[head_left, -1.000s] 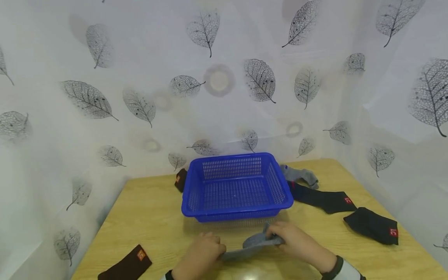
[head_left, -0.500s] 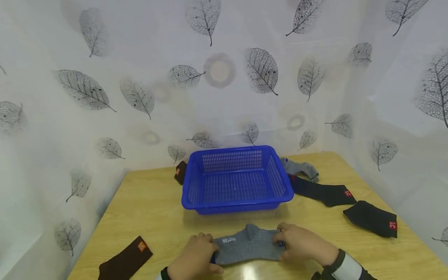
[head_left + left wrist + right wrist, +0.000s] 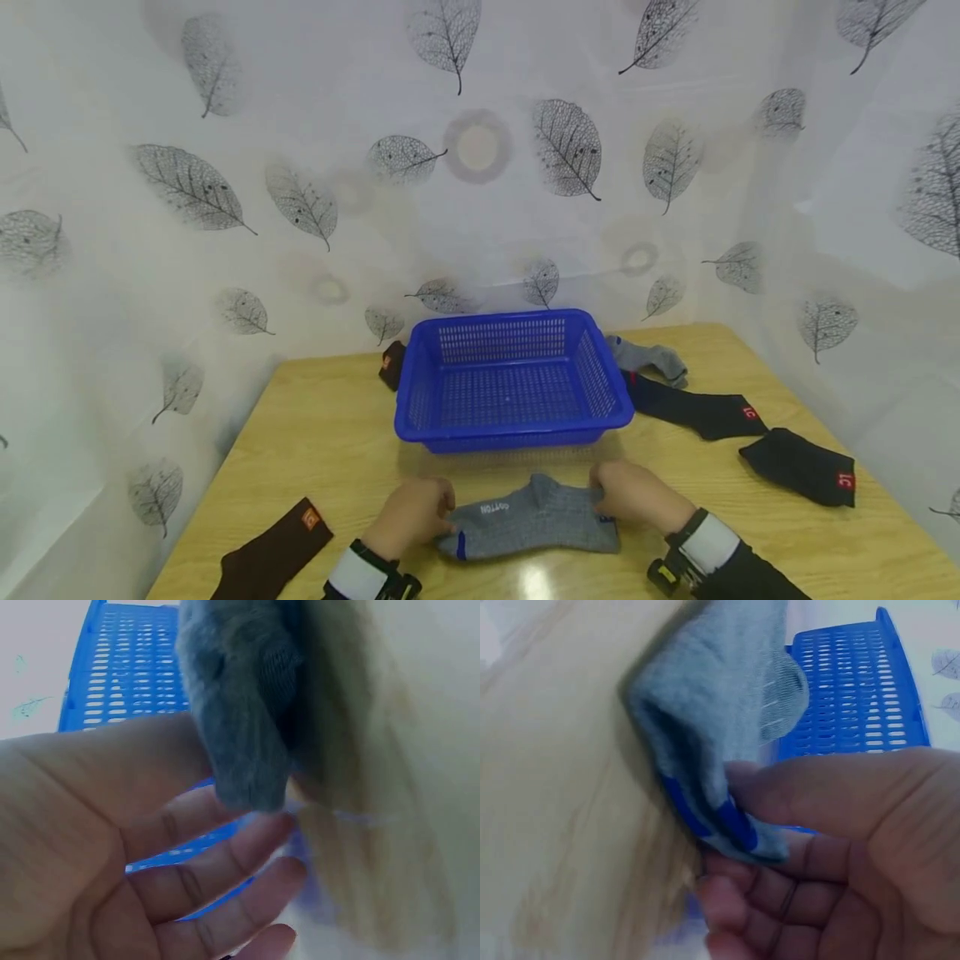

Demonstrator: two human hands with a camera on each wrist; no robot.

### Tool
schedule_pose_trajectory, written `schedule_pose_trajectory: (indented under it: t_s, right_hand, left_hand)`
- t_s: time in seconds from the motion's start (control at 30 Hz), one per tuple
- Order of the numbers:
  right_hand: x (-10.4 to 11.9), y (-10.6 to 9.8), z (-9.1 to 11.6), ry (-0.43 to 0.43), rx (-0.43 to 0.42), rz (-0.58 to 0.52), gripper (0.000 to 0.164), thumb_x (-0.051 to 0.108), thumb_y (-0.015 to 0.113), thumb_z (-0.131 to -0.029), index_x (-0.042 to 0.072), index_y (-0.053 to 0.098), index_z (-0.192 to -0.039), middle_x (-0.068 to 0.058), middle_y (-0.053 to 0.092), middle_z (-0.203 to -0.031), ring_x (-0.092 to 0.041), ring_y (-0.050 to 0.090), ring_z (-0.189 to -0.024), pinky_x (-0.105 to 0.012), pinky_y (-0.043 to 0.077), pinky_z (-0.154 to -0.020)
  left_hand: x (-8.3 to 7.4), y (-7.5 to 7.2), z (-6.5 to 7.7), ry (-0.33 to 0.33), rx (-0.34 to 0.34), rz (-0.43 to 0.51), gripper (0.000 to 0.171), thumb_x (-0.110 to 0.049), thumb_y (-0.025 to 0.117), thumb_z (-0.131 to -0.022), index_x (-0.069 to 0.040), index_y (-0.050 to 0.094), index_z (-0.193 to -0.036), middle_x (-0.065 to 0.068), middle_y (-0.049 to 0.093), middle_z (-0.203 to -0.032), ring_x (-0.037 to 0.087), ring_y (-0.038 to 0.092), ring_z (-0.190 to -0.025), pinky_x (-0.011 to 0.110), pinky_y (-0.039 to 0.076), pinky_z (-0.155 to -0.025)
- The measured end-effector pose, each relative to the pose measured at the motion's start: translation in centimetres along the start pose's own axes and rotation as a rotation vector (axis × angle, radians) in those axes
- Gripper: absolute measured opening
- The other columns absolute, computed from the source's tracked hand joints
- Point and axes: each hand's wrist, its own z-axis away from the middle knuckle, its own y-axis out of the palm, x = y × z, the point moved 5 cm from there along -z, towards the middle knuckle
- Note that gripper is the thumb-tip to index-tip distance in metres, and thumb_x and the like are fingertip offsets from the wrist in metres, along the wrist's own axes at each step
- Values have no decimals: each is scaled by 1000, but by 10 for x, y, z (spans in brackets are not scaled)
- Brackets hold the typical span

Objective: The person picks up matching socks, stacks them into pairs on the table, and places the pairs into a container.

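A grey ankle sock (image 3: 536, 521) lies nearly flat on the table, lettering "COTTON" near its toe and a blue band at the toe end. My left hand (image 3: 411, 517) holds the far edge of the toe; in the left wrist view the sock (image 3: 240, 712) covers the thumb tip, while the other fingers (image 3: 232, 862) spread loosely behind it. At the cuff, my right hand (image 3: 637, 496) pinches the fabric; the right wrist view shows the thumb (image 3: 802, 795) on the cuff beside its blue mark, with fingers curled beneath.
A blue plastic basket (image 3: 513, 433) stands beyond the sock. Right of it lie another grey sock (image 3: 648, 358) and two black socks, one long (image 3: 697, 410) and one nearer (image 3: 798, 467). A brown sock (image 3: 273, 550) rests at the front left, another (image 3: 392, 365) behind the basket's left side.
The grey sock went from bunched and edge-on between my hands to spread out on the table. My left hand has shifted back a little from the toe, uncovering its blue band.
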Motion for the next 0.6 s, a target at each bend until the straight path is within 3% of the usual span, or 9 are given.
schedule_pose_trajectory:
  t_s: [0.2, 0.33, 0.47, 0.6]
  right_hand:
    - [-3, -1, 1, -112, 3, -144, 21, -2, 78, -78, 8, 60, -82, 1, 56, -78, -12, 54, -66, -31, 49, -59]
    - [-2, -14, 8, -243, -45, -253, 25, -6, 74, -79, 9, 55, -83, -2, 61, -84, -8, 62, -65, -23, 49, -55]
    - [1, -26, 16, -317, -127, -284, 22, -7, 74, -79, 7, 59, -87, -8, 70, -94, -18, 72, -79, -23, 53, -61]
    - [1, -28, 20, -347, -150, -291, 18, -9, 73, -79, 3, 66, -91, -17, 72, -102, -29, 74, -87, -26, 58, -67]
  left_hand:
    - [3, -4, 4, 10, 18, 56, 20, -9, 85, -75, -13, 65, -76, -8, 56, -71, 7, 48, -63, 26, 41, -56]
    - [-3, -23, 10, 67, -92, 56, 23, 6, 75, -74, -12, 63, -80, -4, 60, -77, 8, 51, -68, 26, 43, -58]
    - [-10, -38, 17, 109, -231, 39, 30, 9, 77, -73, -14, 59, -82, -6, 57, -81, 5, 49, -72, 24, 44, -62]
    - [-10, -37, 20, 129, -248, 35, 31, 10, 78, -72, -13, 60, -82, -6, 57, -82, 7, 51, -74, 26, 47, -64]
